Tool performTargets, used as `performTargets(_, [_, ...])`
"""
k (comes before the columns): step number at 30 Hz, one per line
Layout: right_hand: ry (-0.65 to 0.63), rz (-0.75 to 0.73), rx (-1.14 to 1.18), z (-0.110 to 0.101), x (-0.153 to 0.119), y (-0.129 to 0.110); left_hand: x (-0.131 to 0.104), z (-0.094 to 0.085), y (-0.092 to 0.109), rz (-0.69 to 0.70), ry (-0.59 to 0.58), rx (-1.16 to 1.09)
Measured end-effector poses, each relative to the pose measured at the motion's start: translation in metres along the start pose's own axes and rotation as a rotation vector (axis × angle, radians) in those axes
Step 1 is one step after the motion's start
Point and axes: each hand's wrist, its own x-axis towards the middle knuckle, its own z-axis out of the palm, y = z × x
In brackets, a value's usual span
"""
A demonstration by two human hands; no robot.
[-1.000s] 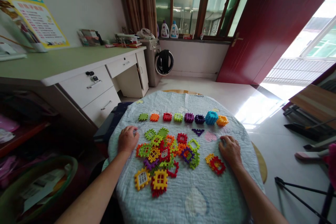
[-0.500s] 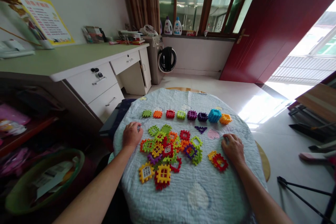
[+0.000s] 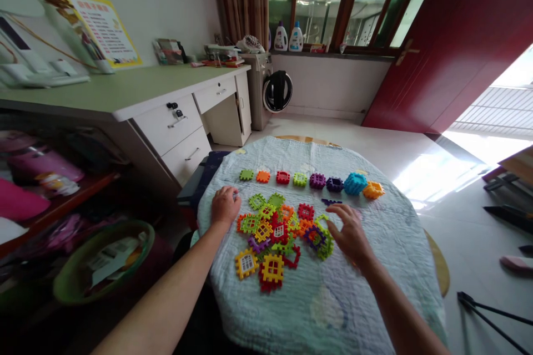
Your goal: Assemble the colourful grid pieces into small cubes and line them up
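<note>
My left hand rests on the cloth left of the pile, its fingers curled in, with no object visible in it. My right hand reaches over the table with fingers apart and holds nothing. Just beyond its fingertips lies a dark purple triangular piece. A light green frame piece is close to its thumb. Between my hands spreads a loose pile of plastic interlocking blocks, among them a yellow window piece, a purple frame and a red piece. The right hand mostly hides the pieces beneath it.
Along the far side runs a row of blocks, from a green one to a blue stack and a yellow-orange stack. A pale blue cloth covers the round table. A desk stands left, a green basket below.
My right hand has lifted and moved left from the table's right side toward the purple triangle and the pile. My left hand stays beside the pile. The view has shifted slightly left.
</note>
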Motion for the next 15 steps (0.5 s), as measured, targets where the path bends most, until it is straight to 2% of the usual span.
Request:
performTargets(3, [-0.232,-0.214,0.094,0.018,-0.002,-0.069,0.0,0.0,0.0,-0.003,0.0,-0.008])
performTargets(6, [-0.368,-0.301,0.092,0.039,-0.005,-0.111,-0.001,-0.002,0.002,-0.005,0.0,-0.013])
performTargets(9, [-0.45,-0.299,0.028,0.056,-0.004,-0.124,0.0,-0.003,0.003,-0.002,-0.003,-0.015])
performTargets(12, [-0.511,-0.281,-0.043,0.066,0.001,-0.124,0.0,-0.004,0.003,-0.006,-0.002,-0.007])
performTargets(15, [-0.509,-0.261,-0.078,0.071,0.004,-0.12,0.0,-0.003,0.002,-0.016,0.005,0.006])
